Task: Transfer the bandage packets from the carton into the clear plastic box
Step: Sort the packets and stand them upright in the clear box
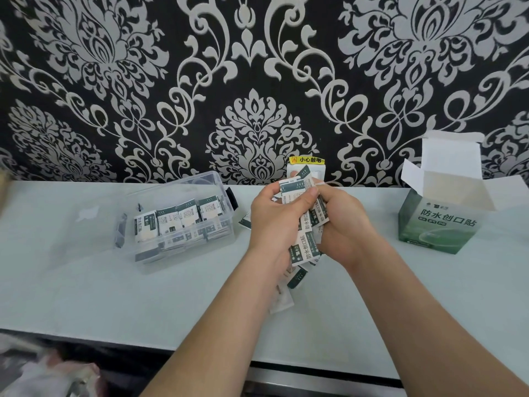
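Black wallpaper (257, 81) with a raised silver-grey damask pattern fills the back. Below it lies a smooth, pale, matte worktop (114, 296). On its left stands one clear plastic box (200, 181), rectangular, with a black latch (232, 197) on its right end. Its clear lid (86, 216) seems to lie just to the left, though glare blurs it. Inside the box, four bandage packets (177, 217) stand upright in a row, flat white paper sachets with dark green bands. More lie flat beneath them, too crowded to count.

Far right stands one green cardboard carton (438, 224), cube-shaped, its white flaps open. Its inside is not visible from here.

At centre, above the worktop, the left hand (274, 222) and right hand (343, 224) meet, each grip curled round one thick bundle of packets (305, 247). The left thumb presses on the top of the bundle. The number held cannot be told. A few loose packets (282, 302) lie below the wrists, and one (245, 220) lies just left of the left hand.

Behind the fingers a white wall socket (320, 171) carries a yellow warning sticker (307, 160)
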`<state>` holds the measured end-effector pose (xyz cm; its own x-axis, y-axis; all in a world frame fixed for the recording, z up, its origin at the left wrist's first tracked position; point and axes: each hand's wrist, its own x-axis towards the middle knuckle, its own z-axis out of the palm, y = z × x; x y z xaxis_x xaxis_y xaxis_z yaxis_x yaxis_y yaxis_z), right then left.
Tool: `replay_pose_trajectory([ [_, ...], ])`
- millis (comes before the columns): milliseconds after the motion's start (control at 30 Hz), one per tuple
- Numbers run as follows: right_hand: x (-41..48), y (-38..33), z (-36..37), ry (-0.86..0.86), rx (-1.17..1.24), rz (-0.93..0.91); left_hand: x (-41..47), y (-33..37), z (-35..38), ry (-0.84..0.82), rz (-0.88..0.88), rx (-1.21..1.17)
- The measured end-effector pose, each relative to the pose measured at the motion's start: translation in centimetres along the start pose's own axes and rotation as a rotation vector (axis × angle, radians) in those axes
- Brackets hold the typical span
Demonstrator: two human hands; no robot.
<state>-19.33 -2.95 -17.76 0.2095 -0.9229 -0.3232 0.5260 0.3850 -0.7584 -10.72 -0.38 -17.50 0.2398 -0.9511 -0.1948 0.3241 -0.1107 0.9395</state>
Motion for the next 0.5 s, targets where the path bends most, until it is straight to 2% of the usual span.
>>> replay_pose_trajectory([
  [133, -0.1, -0.2, -0.2, 0.033, -0.103, 0.002, -0.2, 0.6, -0.2, -0.006, -0.028, -0.009],
  [200, 0.0, -0.4, -0.4, 0.055, -0.134, -0.009, -0.1, 0.7, -0.4, 0.003, 0.021, 0.067],
  [367, -0.4, 0.4, 0.0, 0.011, -0.278, 0.006, 0.5, 0.2, -0.7, 0.057, 0.371, 0.717],
  [500, -0.5, 1.5, 0.8, -0.037, -0.239, 0.059, 0.6, -0.5, -0.2, 0.053, 0.455, 0.948],
])
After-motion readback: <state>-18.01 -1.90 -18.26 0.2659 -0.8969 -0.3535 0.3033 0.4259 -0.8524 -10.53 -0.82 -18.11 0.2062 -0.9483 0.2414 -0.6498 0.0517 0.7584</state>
